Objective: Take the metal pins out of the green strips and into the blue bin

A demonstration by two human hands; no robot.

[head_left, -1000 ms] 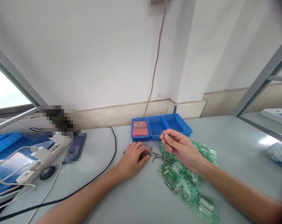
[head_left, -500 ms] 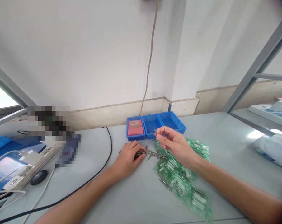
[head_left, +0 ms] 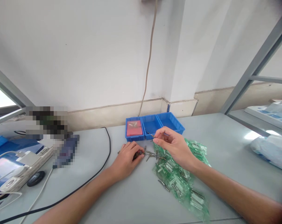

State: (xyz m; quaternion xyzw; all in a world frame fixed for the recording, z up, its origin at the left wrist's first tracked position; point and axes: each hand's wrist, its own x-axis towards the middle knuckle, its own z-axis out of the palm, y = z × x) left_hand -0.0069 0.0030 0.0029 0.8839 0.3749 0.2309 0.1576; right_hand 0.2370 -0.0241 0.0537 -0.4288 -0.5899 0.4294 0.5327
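Note:
My right hand [head_left: 172, 145] is raised in front of the blue bins, its thumb and forefinger pinched on a thin metal rod [head_left: 151, 134] that points up and left. Curled on the table, my left hand [head_left: 128, 157] has its fingers around several small dark metal rods, partly hidden under the palm. More loose metal rods [head_left: 152, 154] lie scattered between the hands. Beneath and beside my right hand, green plastic bags [head_left: 178, 183] hold rods and white strips.
Three joined blue bins [head_left: 151, 124] stand near the wall; the left one holds a red packet [head_left: 134, 128]. A black cable [head_left: 94, 175] curves across the table on the left, near a power strip [head_left: 26, 171] and a round black object [head_left: 35, 178]. Metal frame posts [head_left: 248, 73] rise on the right.
My right hand has lowered slightly, and the rod in its fingertips shows more of its length. My left hand stays on the rods. The whole view has shifted a little.

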